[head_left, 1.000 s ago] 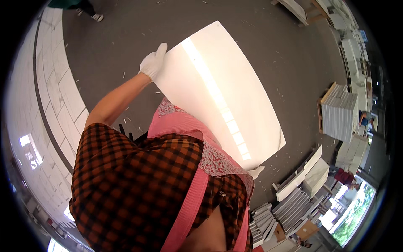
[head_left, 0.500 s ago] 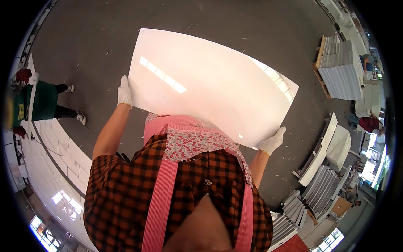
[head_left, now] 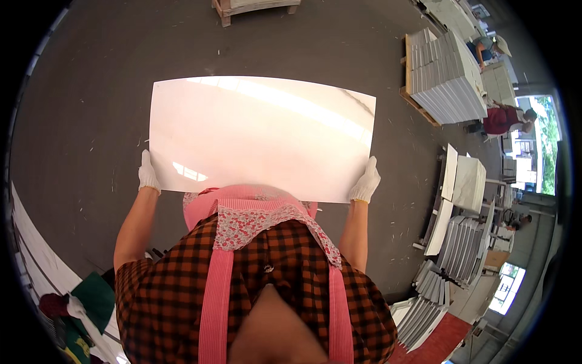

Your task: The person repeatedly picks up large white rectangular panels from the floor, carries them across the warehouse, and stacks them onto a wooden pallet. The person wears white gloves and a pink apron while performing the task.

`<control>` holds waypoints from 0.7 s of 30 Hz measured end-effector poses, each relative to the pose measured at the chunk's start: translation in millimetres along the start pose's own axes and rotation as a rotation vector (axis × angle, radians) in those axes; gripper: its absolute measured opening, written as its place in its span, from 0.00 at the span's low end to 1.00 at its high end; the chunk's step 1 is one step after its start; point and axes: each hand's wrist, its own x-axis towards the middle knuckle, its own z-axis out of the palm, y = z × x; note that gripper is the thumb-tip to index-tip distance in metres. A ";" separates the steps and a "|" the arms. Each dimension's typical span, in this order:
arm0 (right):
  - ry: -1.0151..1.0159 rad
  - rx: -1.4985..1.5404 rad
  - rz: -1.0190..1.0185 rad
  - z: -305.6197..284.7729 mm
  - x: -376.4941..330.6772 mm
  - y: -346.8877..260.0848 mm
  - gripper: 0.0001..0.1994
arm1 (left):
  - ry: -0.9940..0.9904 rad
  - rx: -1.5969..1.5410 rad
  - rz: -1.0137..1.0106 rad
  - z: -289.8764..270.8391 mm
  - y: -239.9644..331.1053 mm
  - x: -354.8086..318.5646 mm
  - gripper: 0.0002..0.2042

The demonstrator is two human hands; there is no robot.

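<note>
A large glossy white panel is held out in front of my body, its near edge close to my pink apron. Light reflects off its surface, and a grey vein shows near the far right corner. My left hand, in a white knit glove, grips the panel's left edge near the close corner. At the right edge, my right hand in a matching glove has hold of the panel at the same height. The fingers under the panel are hidden on both sides; the thumbs lie along its edges.
Ahead on the floor stands a wooden pallet. To the right is a tall stack of white slabs on a pallet, with people behind it. Racks of leaning panels line the near right. Another person in a green apron is at lower left.
My body has turned, and the panel now lies nearly level across my view. The pallet ahead has come into sight. The person in green has shifted from the left to the lower left.
</note>
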 end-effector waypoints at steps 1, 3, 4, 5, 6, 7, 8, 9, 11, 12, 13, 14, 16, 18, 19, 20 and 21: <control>0.027 -0.014 0.026 4.3 8.1 -3.2 0.20 | 0.009 0.061 -0.014 25.4 16.6 11.4 0.30; 0.090 -0.024 0.069 11.6 33.3 -10.7 0.21 | 0.012 0.182 -0.023 88.3 49.1 38.4 0.32; 0.118 -0.026 0.056 20.4 42.5 -14.9 0.22 | 0.031 0.251 0.005 111.5 53.1 58.9 0.32; 0.137 -0.045 0.102 27.1 48.2 -14.7 0.22 | 0.045 0.322 0.037 131.3 54.0 82.5 0.32; 0.168 -0.055 0.146 27.5 54.6 -18.4 0.22 | 0.043 0.395 0.076 161.2 59.6 101.8 0.32; 0.221 -0.052 0.165 24.9 69.3 -27.5 0.22 | 0.025 0.465 0.059 195.2 68.0 116.7 0.35; 0.262 -0.384 0.078 22.0 98.3 -11.1 0.23 | -0.238 0.308 0.004 233.8 82.0 110.6 0.33; 0.223 -0.777 -0.144 44.0 134.1 0.6 0.19 | -0.327 0.217 -0.164 263.1 102.5 104.5 0.31; 0.115 -0.936 -0.239 130.5 201.1 -21.1 0.16 | -0.354 0.039 -0.189 289.6 129.1 109.8 0.31; 0.052 -1.087 -0.341 126.3 221.7 -39.0 0.12 | -0.431 -0.073 -0.321 283.7 97.5 179.3 0.32; 0.167 -1.011 -0.292 130.0 237.9 -33.2 0.09 | -0.500 -0.074 -0.299 295.5 89.0 220.7 0.31; 0.140 -1.036 -0.256 124.5 247.7 -49.2 0.09 | -0.451 -0.021 -0.184 324.8 87.4 237.3 0.31; 0.151 -0.998 -0.252 135.4 283.1 -64.0 0.09 | -0.268 0.112 0.077 362.9 98.9 261.0 0.30; 0.161 -1.031 -0.312 154.8 312.8 -68.8 0.09 | -0.201 0.121 0.026 384.8 110.5 266.5 0.30; 0.144 -1.047 -0.325 160.4 326.0 -67.9 0.09 | -0.206 0.114 -0.033 398.0 120.4 266.0 0.30; 0.124 -1.066 -0.341 165.7 338.6 -68.6 0.09 | -0.209 0.105 -0.080 407.9 120.1 267.2 0.30; 0.096 -1.069 -0.367 178.8 350.5 -74.1 0.11 | -0.211 0.091 -0.102 417.2 126.9 271.5 0.30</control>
